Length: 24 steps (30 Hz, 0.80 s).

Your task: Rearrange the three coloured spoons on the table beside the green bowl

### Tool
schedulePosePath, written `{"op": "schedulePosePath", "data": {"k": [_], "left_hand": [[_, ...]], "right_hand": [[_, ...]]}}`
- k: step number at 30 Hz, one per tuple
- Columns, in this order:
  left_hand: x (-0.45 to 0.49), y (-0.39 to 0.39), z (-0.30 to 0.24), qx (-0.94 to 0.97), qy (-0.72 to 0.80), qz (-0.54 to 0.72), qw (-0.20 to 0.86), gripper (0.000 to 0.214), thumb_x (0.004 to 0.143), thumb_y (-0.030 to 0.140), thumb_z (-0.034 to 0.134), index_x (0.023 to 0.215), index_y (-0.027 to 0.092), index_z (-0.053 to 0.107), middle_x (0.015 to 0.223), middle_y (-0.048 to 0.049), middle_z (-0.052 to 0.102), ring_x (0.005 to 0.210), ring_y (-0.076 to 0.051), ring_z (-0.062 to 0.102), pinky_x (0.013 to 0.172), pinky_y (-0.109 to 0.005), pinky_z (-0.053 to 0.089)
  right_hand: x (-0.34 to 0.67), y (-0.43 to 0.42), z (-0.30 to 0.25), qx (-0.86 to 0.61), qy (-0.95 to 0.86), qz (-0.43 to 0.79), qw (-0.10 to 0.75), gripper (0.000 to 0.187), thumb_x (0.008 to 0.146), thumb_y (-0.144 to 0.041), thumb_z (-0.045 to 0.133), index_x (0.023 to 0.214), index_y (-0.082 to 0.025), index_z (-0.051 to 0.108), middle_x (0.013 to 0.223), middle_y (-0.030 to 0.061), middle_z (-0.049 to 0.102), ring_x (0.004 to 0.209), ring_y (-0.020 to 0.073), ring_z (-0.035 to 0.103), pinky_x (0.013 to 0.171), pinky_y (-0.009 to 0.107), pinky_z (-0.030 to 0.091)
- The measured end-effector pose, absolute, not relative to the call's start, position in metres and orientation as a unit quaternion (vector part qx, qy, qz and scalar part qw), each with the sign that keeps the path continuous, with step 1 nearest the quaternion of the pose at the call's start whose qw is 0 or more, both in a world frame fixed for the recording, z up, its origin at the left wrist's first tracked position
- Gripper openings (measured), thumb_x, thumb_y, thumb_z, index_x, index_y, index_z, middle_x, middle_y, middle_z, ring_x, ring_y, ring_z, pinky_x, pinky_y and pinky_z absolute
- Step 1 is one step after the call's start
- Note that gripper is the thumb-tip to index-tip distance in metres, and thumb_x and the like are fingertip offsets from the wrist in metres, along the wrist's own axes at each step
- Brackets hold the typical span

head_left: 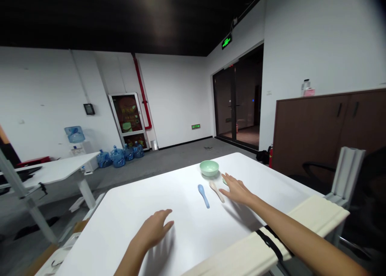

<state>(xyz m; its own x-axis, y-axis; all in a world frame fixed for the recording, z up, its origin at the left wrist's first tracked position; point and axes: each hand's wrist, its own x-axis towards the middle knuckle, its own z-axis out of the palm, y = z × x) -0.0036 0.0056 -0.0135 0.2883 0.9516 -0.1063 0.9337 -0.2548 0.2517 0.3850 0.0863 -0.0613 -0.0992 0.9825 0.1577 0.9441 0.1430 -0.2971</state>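
A light green bowl (pixel 209 168) stands upright on the white table (pixel 126 211). In front of it lie a blue spoon (pixel 203 194) and a beige spoon (pixel 216 191), side by side. My right hand (pixel 237 188) is over a green piece (pixel 224 181), mostly hidden under the fingers; its kind and any contact cannot be made out. The fingers of that hand are stretched forward, with the thumb apart near the beige spoon. My left hand (pixel 155 229) hovers above the table, left of the spoons, holding nothing, its thumb and fingers apart.
A cream padded board (pixel 241 254) with a black strap (pixel 269 244) runs along the near right table edge, under my right forearm. Beside it rises a metal post (pixel 346 173). Another white desk (pixel 60 169) stands left, with blue water bottles (pixel 117 157) beyond it.
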Motion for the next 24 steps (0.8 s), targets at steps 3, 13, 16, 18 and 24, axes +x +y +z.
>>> {"op": "schedulePosePath", "data": {"k": [3,13,16,18,24], "left_hand": [[-0.002,0.003,-0.011,0.792,0.596,0.032,0.132,0.056,0.089,0.053,0.039,0.137,0.025,0.048,0.139,-0.0068,0.055,0.126,-0.027,0.05,0.104,-0.039,0.039],[0.0,0.003,-0.009,0.794,0.593,0.033,0.131,0.057,0.089,0.052,0.038,0.138,0.024,0.048,0.139,-0.007,0.054,0.127,-0.027,0.05,0.104,-0.039,0.038],[0.001,0.002,-0.008,0.795,0.592,0.026,0.133,0.057,0.09,0.052,0.038,0.138,0.024,0.047,0.14,-0.0071,0.054,0.127,-0.026,0.049,0.104,-0.039,0.038],[0.001,0.002,-0.008,0.793,0.593,0.023,0.137,0.057,0.089,0.052,0.038,0.138,0.024,0.047,0.139,-0.0071,0.054,0.126,-0.026,0.05,0.104,-0.039,0.038],[-0.002,0.004,-0.011,0.792,0.594,0.029,0.139,0.056,0.089,0.053,0.038,0.138,0.026,0.047,0.138,-0.0067,0.055,0.126,-0.026,0.05,0.104,-0.039,0.039]], "right_hand": [[0.388,0.088,-0.064,-0.653,-0.738,0.046,0.164,0.085,0.087,-0.065,0.035,0.155,-0.021,0.01,0.16,0.0139,0.014,0.145,0.0314,0.018,0.112,0.05,0.019],[0.383,0.087,-0.059,-0.645,-0.741,0.033,0.182,0.07,0.09,-0.06,0.038,0.144,-0.016,0.038,0.145,0.018,0.045,0.133,0.03,0.041,0.102,0.038,0.034],[0.376,0.095,-0.05,-0.67,-0.724,0.055,0.152,0.056,0.09,-0.057,0.039,0.122,-0.014,0.058,0.118,0.0179,0.064,0.107,0.0278,0.06,0.083,0.032,0.042],[0.37,0.103,-0.047,-0.689,-0.713,0.072,0.111,0.051,0.088,-0.057,0.043,0.107,-0.014,0.064,0.107,0.0168,0.067,0.096,0.0271,0.064,0.074,0.031,0.043],[0.348,0.132,-0.057,-0.701,-0.704,0.107,0.025,0.047,0.079,-0.056,0.056,0.096,-0.013,0.068,0.104,0.0151,0.069,0.092,0.0274,0.065,0.065,0.029,0.043]]}}
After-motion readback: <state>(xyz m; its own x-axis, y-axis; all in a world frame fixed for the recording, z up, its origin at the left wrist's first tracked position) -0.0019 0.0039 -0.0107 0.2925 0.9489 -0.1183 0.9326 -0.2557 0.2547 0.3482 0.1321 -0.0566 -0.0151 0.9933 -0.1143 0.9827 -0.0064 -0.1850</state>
